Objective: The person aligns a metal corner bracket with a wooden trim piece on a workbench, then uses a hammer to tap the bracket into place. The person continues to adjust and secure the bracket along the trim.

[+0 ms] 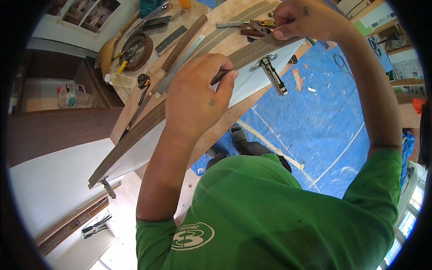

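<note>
A cabinet door (135, 130) with a brown wood-grain edge and a white face stands on its long side, slanting from lower left to upper right. Metal hinges (272, 76) stick out from its white face. My left hand (193, 92) is closed over the top edge near the middle, with a bit of dark brown edge between thumb and fingers. At the far right end, my right hand (310, 20) has its fingers curled and its thumb against the edge. What those fingers pinch, if anything, is hidden. A yellow-and-black handled chisel (261, 24) lies just beside it.
Behind the door, the workbench (148, 40) bears a metal ruler (180, 65), wood strips, a tape measure (143, 81), a plastic bottle (120, 80), pliers and a roll of brown edging (143, 51). A blue sheet (315, 130) covers the floor. An open cabinet (40, 103) stands left.
</note>
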Demonstrator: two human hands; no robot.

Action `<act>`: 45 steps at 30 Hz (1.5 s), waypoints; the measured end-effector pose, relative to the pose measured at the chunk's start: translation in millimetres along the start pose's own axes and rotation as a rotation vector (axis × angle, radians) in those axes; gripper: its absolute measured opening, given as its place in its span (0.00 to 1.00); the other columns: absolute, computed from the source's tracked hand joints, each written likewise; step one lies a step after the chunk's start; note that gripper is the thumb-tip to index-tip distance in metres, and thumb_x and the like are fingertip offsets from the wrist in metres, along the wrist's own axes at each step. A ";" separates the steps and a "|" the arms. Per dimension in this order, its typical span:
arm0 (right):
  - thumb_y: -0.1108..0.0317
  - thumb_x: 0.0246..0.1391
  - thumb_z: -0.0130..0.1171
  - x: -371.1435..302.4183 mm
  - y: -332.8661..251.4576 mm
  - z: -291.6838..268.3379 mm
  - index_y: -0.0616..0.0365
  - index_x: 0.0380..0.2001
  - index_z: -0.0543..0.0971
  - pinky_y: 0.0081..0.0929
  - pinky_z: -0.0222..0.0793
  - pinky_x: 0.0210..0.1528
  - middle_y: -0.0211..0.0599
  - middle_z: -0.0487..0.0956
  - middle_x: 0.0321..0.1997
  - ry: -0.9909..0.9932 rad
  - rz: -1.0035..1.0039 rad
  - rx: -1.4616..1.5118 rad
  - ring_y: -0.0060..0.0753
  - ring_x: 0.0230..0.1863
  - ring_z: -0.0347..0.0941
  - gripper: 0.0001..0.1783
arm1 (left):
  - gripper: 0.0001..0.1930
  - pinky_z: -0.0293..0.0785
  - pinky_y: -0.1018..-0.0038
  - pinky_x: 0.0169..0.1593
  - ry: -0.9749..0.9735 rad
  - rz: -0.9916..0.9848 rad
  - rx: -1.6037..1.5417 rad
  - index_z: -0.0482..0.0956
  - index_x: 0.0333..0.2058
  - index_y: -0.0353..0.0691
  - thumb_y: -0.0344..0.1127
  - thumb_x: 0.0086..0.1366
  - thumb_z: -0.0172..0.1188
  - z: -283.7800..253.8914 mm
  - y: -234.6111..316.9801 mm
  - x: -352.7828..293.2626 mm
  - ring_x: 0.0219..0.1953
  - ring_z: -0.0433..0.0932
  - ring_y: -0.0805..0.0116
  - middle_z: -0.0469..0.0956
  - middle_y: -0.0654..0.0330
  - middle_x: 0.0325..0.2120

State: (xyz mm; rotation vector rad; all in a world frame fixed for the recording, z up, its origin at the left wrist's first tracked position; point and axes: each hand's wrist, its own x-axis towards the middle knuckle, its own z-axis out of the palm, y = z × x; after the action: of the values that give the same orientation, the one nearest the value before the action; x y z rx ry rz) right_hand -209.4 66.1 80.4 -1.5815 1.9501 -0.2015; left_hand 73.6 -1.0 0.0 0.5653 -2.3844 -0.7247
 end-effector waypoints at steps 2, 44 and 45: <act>0.60 0.61 0.70 -5.8 -7.9 -5.4 0.63 0.32 0.85 0.29 0.67 0.32 0.26 0.77 0.23 -0.028 -0.031 0.019 0.22 0.27 0.69 0.14 | 0.07 0.78 0.70 0.38 -0.002 0.036 0.030 0.83 0.38 0.36 0.31 0.64 0.70 -0.9 0.0 0.2 0.31 0.83 0.63 0.84 0.56 0.31; 0.61 0.61 0.68 -29.4 3.1 -27.1 0.60 0.34 0.84 0.35 0.71 0.38 0.36 0.81 0.28 0.070 0.048 -0.226 0.33 0.31 0.75 0.11 | 0.04 0.79 0.60 0.41 0.068 0.311 0.099 0.82 0.34 0.40 0.28 0.60 0.67 60.3 13.0 46.3 0.36 0.81 0.54 0.82 0.59 0.32; 0.62 0.61 0.68 -29.2 8.9 -26.3 0.60 0.34 0.84 0.34 0.71 0.37 0.34 0.80 0.27 0.063 0.035 -0.132 0.31 0.30 0.74 0.11 | 0.04 0.79 0.60 0.41 0.074 0.311 0.088 0.82 0.34 0.40 0.29 0.60 0.67 60.1 13.8 46.2 0.36 0.81 0.54 0.82 0.59 0.32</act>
State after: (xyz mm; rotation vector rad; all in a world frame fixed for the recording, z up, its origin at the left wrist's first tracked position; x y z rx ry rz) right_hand -228.3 88.9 107.8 -1.6408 2.0753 -0.1113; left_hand -1.7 6.6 -14.3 0.2419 -2.3698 -0.4561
